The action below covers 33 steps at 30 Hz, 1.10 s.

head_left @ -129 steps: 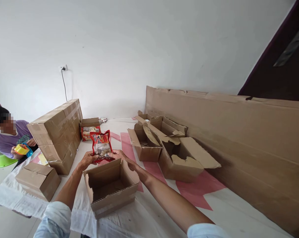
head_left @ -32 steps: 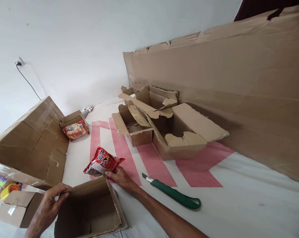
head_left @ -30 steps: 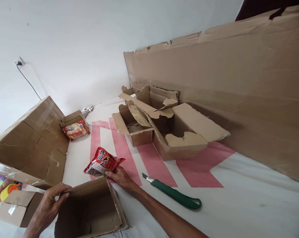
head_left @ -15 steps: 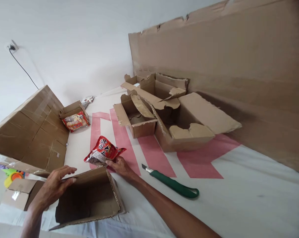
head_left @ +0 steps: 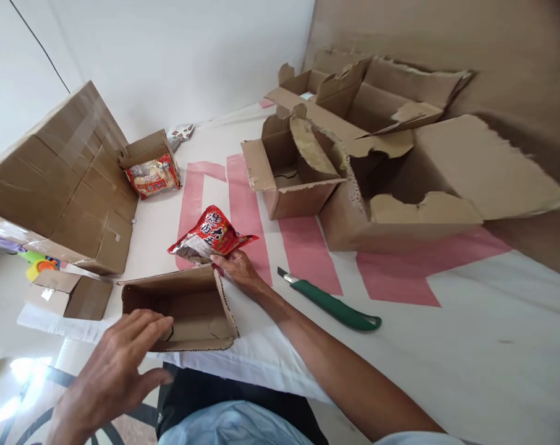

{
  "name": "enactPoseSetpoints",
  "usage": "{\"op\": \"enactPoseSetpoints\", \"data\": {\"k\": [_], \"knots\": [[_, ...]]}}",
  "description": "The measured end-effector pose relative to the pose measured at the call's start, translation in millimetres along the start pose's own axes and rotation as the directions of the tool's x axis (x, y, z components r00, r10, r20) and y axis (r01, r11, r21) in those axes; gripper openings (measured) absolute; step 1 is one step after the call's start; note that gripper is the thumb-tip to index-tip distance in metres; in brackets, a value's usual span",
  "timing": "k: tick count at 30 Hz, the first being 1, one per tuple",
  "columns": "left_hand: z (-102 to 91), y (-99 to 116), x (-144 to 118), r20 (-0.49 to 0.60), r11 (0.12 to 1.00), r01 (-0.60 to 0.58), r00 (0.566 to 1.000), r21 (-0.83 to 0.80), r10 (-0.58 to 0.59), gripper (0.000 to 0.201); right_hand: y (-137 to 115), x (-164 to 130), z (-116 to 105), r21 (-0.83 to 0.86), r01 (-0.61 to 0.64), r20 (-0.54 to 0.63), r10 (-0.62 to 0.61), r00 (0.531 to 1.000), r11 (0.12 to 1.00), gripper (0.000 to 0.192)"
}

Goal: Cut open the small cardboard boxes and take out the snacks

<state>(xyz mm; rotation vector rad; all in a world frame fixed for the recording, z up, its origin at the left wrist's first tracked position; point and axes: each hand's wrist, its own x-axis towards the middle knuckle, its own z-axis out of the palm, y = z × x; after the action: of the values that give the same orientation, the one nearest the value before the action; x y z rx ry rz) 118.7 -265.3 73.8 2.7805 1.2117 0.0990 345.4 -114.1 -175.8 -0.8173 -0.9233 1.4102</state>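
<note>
My right hand (head_left: 237,267) pinches the lower right edge of a red snack packet (head_left: 215,232) with Chinese lettering, just beyond an open cardboard box (head_left: 197,293). The box sits at the table's front edge with its opening facing up and toward me. At the box's near left corner is my left hand (head_left: 125,358), thumb apart from its stretched fingers, holding nothing; whether it touches the box I cannot tell. A green-handled utility knife (head_left: 333,303) with its blade out lies right of my right forearm.
Several open cardboard boxes (head_left: 395,228) stand at the back right before a tall cardboard panel. A large carton (head_left: 89,185) is at left, beside a small box with a snack bag (head_left: 154,176). Another small carton (head_left: 71,293) and a yellow tape roll (head_left: 39,267) sit at the left edge.
My left hand has left the box's far left rim and come toward me to its near left corner. The packet stays in my right hand. The view has tilted down.
</note>
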Motion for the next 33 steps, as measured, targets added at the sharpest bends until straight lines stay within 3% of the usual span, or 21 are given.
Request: {"op": "enactPoseSetpoints", "data": {"k": [3, 6, 9, 14, 20, 23, 25, 28, 30, 33], "knots": [[25.8, 9.7, 1.3, 0.01, 0.994, -0.017, 1.0, 0.111, 0.016, 0.023, 1.6, -0.9, -0.6, 0.0, -0.001, -0.01, 0.001, 1.0, 1.0, 0.052], [41.8, 10.5, -1.0, -0.035, 0.983, -0.008, 0.999, 0.184, 0.015, 0.026, 1.7, -2.0, 0.3, 0.006, 0.001, -0.014, 0.0, 1.0, 1.0, 0.052], [44.2, 6.0, -3.8, -0.051, 0.978, 0.0, 0.999, 0.207, 0.011, 0.03, -1.1, -3.2, 1.2, 0.006, 0.016, -0.018, -0.016, 1.0, 1.0, 0.053], [38.2, -8.7, 1.2, -0.04, 0.978, -0.011, 0.999, 0.207, 0.019, 0.03, -5.7, -1.5, 1.9, -0.042, 0.005, -0.036, -0.006, 0.999, 0.999, 0.053], [33.3, -40.8, 10.6, -0.003, 0.955, -0.024, 1.0, 0.297, 0.026, 0.03, -4.3, 3.3, 2.5, -0.036, 0.038, -0.052, -0.04, 0.998, 0.999, 0.056], [11.1, -56.2, 8.8, -0.027, 0.969, -0.024, 0.999, 0.247, 0.032, 0.017, -4.2, 4.3, 4.5, -0.046, 0.046, -0.074, -0.049, 0.996, 0.998, 0.055], [-14.4, -69.2, 15.6, -0.103, 0.98, 0.013, 0.995, 0.199, 0.008, 0.031, -4.3, 5.9, 7.0, -0.018, 0.054, -0.088, -0.055, 0.995, 0.998, 0.055], [-54.0, -102.6, 59.4, -0.113, 0.979, 0.146, 0.985, 0.145, -0.13, 0.033, -4.8, 8.6, 10.2, 0.023, 0.058, -0.084, -0.056, 0.995, 0.998, 0.058], [-70.3, -136.7, 113.1, -0.084, 0.96, 0.167, 0.985, 0.224, -0.151, 0.036, -5.3, 9.2, 10.5, 0.034, 0.054, -0.073, -0.052, 0.996, 0.998, 0.058], [-74.2, -196.2, 208.5, 0.046, 0.872, 0.272, 0.947, 0.407, -0.317, 0.047, -5.1, 8.3, 8.9, 0.054, 0.044, -0.059, -0.041, 0.997, 0.998, 0.056]]}}
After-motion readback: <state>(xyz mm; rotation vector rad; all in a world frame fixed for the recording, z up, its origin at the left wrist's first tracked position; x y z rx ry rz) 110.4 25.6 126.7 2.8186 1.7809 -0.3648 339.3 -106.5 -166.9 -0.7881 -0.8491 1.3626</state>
